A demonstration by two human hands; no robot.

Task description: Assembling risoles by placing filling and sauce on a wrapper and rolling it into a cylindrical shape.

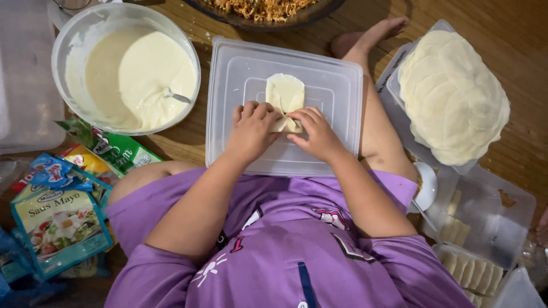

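A pale thin wrapper [286,94] lies folded on an upturned clear plastic lid [337,97] in front of me. My left hand [252,128] and my right hand [315,131] both pinch its near end, fingers curled on the fold. The sides of the wrapper are folded inward. What lies inside it is hidden.
A white bowl [71,43] of creamy batter with a spoon [176,96] stands at the left. A stack of round wrappers [451,97] sits on a tray at the right. Sauce sachets [60,222] lie lower left. Clear boxes with rolled pieces [471,268] are lower right. A dark dish of shredded filling [268,8] is at the top.
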